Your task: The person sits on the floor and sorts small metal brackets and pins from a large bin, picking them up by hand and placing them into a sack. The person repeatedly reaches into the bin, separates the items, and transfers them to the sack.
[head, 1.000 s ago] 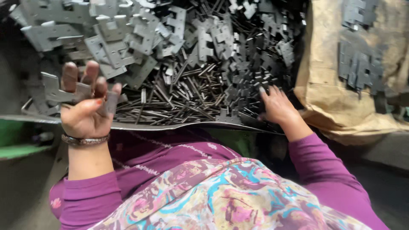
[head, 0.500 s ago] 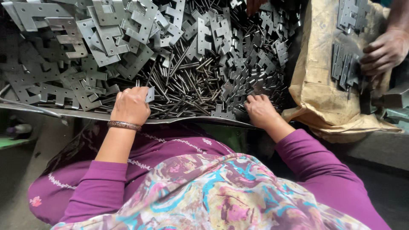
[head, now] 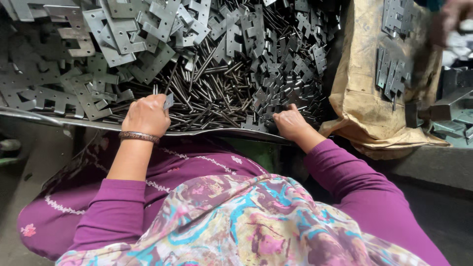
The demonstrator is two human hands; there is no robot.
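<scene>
Since the earlier frame the left hand (head: 146,116) is seen shifted slightly, and is curled shut on a small flat hinge leaf (head: 168,101). Beyond its knuckles steel pins (head: 212,101) are heaped. The right hand (head: 290,123) is pressed onto notched plates (head: 276,91); its grip cannot be told. Fingers could be pricked or cut, and the leaf lost, if pins are snagged.

You worked under soft, dim daylight that fell from above and lit the grey metal plates (head: 123,34) evenly, with faint sheen and no hard glare. Deep shadow filled the gaps between the pins (head: 207,98) and the dark floor at both lower corners. Another person's hand (head: 451,19) at the top right was smeared by motion blur. The wide lens bent the edges.
</scene>
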